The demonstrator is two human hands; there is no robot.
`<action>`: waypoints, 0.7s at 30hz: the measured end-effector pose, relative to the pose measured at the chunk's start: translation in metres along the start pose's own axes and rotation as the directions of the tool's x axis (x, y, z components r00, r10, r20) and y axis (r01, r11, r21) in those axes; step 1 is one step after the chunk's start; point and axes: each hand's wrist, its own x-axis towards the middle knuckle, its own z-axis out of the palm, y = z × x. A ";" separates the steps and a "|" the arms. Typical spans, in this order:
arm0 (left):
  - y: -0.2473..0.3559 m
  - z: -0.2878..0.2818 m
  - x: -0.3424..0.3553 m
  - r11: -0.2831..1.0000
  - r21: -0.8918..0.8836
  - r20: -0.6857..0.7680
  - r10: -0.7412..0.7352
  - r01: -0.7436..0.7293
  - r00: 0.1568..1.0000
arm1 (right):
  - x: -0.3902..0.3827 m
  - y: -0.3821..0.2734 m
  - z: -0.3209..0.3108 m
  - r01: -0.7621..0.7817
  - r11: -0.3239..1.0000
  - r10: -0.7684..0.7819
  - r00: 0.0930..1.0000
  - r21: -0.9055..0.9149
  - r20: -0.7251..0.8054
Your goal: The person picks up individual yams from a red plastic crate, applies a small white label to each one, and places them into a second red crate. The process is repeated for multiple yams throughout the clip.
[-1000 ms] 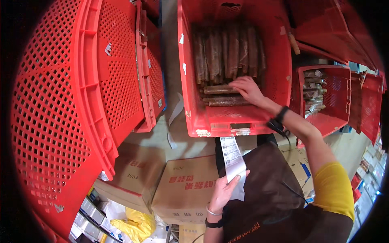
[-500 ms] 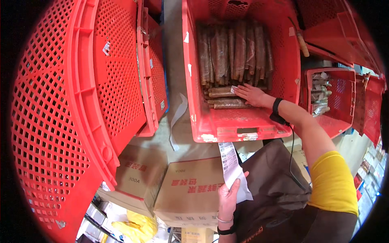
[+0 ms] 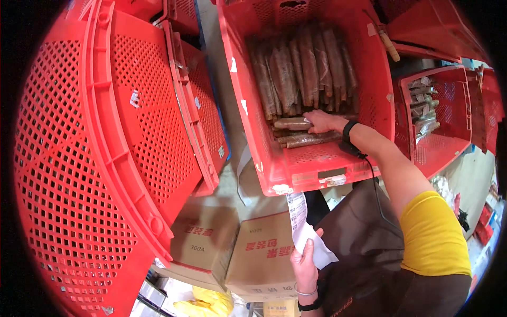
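Note:
My left hand [image 3: 305,267] is closed on a strip of white printed labels [image 3: 299,217], held between thumb and fingers below the crate's near edge; its loose end curls to the right. My right hand [image 3: 323,121] reaches into a red plastic crate [image 3: 311,182], its fingers curled round the end of a long brown root-like package [image 3: 292,123] in clear wrap. Another such wrapped package [image 3: 311,139] lies just nearer. Behind them, several similar brown packages [image 3: 301,68] lie side by side, lengthwise. My right fingertips are partly hidden.
Red perforated crates [image 3: 153,111] stand along the left. Two brown cardboard boxes [image 3: 203,238] [image 3: 264,259] sit below, near a yellow bag [image 3: 208,302]. At right, another red crate [image 3: 438,142] holds wrapped packages [image 3: 422,108]. A wooden-handled tool [image 3: 390,46] hangs at the crate's right rim.
My right hand has gone from lying flat on the wrapped package to curling its fingers round its end. The white label seen beside the fingers is now hidden. The view has shifted slightly.

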 end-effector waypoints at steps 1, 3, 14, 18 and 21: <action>0.000 0.002 -0.001 1.000 -0.004 0.023 -0.001 0.001 1.000 | -0.009 0.001 -0.003 0.005 0.997 -0.002 0.999 0.083 -0.037; 0.001 0.005 -0.003 1.000 -0.016 0.057 -0.019 0.019 0.998 | -0.038 -0.013 -0.010 0.039 0.970 -0.011 0.993 0.241 -0.119; 0.060 0.045 -0.030 0.998 0.032 0.217 0.053 -0.061 0.975 | -0.334 -0.178 -0.158 0.390 0.898 -0.094 0.622 0.203 -0.777; 0.060 0.057 -0.032 0.988 0.140 0.310 0.011 -0.057 0.951 | -0.429 -0.152 -0.146 0.104 0.993 0.002 0.477 0.059 -0.879; 0.056 0.076 -0.034 0.987 0.156 0.300 -0.026 -0.023 0.954 | -0.472 -0.125 -0.142 0.194 0.925 0.219 0.428 0.326 -0.877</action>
